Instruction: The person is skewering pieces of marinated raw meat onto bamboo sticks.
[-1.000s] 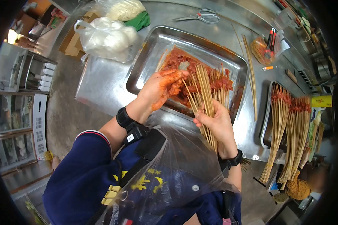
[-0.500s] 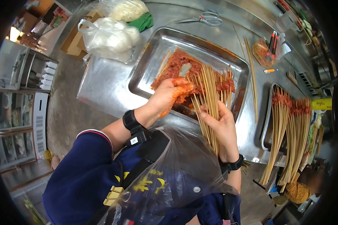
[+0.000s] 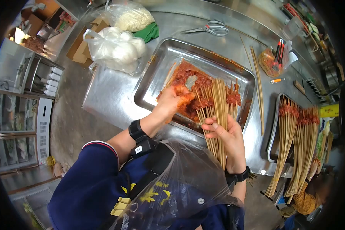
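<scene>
My left hand (image 3: pixel 175 100), its fingers smeared with red marinade, is curled closed over the near left part of the tray's contents. What its fingertips hold, if anything, is hidden. Around a bundle of bare bamboo skewers (image 3: pixel 220 96) my right hand (image 3: pixel 230 140) is closed, fingers partly wrapped and thumb across the front. Marinated red meat (image 3: pixel 186 71) lies in a metal tray (image 3: pixel 145 86), with a greyish piece (image 3: pixel 191 81) on top. Several loaded skewers (image 3: pixel 233 99) rest at the tray's right side, meat ends inside, partly behind the bundle.
Finished skewers (image 3: pixel 285 130) fill a second tray (image 3: pixel 274 132) at the right, sticks overhanging the counter (image 3: pixel 107 92). Scissors (image 3: pixel 214 29) and loose long skewers (image 3: pixel 257 88) lie beyond and beside the main tray. White plastic bags (image 3: pixel 120 48) stand at the upper left.
My left hand has drawn back left from the skewers, fingers still curled. My right hand has loosened some fingers around the bundle. The whole view has shifted slightly.
</scene>
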`<state>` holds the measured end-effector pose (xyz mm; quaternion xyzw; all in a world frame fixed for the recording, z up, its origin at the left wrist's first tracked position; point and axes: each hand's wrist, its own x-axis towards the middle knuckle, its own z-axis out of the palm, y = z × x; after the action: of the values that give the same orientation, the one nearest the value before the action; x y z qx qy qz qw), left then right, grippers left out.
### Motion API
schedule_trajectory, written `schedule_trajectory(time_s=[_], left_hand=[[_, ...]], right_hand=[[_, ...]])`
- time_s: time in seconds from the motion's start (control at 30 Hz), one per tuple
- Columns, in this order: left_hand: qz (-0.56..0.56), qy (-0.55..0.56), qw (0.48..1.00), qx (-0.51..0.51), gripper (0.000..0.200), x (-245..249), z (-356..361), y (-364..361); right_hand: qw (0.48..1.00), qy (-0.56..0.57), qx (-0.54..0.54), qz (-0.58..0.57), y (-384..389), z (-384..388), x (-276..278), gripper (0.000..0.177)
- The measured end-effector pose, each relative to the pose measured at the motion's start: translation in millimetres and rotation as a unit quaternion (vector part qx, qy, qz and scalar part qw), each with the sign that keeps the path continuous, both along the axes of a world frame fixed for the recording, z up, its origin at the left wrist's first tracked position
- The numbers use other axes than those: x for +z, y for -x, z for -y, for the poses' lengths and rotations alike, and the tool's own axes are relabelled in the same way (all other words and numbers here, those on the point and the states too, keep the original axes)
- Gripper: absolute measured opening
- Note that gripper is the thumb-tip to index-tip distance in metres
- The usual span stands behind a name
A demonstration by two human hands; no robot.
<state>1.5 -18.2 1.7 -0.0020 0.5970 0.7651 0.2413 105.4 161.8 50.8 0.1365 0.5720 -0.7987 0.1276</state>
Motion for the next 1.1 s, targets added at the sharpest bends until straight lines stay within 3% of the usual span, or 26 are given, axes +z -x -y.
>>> schedule_trajectory(time_s=[0.17, 0.27, 0.37, 0.47, 0.57, 0.6, 0.8, 0.9, 1.0, 1.1], left_hand=[[0.01, 0.061, 0.997, 0.037, 0.007, 7, 24, 14], [-0.096, 0.109, 0.989, 0.031, 0.011, -18, 42, 28], [-0.286, 0.389, 0.875, -0.042, 0.014, -1, 42, 28], [-0.343, 0.418, 0.838, -0.078, 0.015, -3, 36, 24], [-0.455, 0.573, 0.669, -0.134, 0.011, -4, 27, 24], [-0.457, 0.587, 0.645, -0.173, 0.009, -3, 27, 26], [-0.444, 0.582, 0.635, -0.248, 0.011, -5, 23, 24], [-0.416, 0.578, 0.664, -0.229, 0.013, -5, 22, 20], [-0.416, 0.531, 0.706, -0.215, 0.015, -4, 26, 23], [-0.298, 0.448, 0.825, -0.175, 0.014, 7, 26, 25]], right_hand=[[1.0, 0.005, -0.006, -0.002, 0, -7, -9, 0.019], [1.0, 0.008, -0.005, -0.004, 1, -8, -11, 0.019], [1.0, -0.003, -0.006, 0.006, 1, -6, -10, 0.019], [1.0, -0.001, -0.004, 0.006, 2, -6, -11, 0.019], [1.0, -0.009, 0.0, 0.01, 3, -5, -10, 0.018], [1.0, -0.008, 0.0, 0.01, 3, -4, -9, 0.018], [1.0, -0.006, 0.0, 0.008, 4, -3, -10, 0.018], [1.0, -0.013, -0.002, 0.014, 2, -2, -8, 0.019], [1.0, -0.015, -0.006, 0.01, 5, -2, -9, 0.019], [1.0, -0.014, -0.009, 0.014, 2, -2, -10, 0.02]])
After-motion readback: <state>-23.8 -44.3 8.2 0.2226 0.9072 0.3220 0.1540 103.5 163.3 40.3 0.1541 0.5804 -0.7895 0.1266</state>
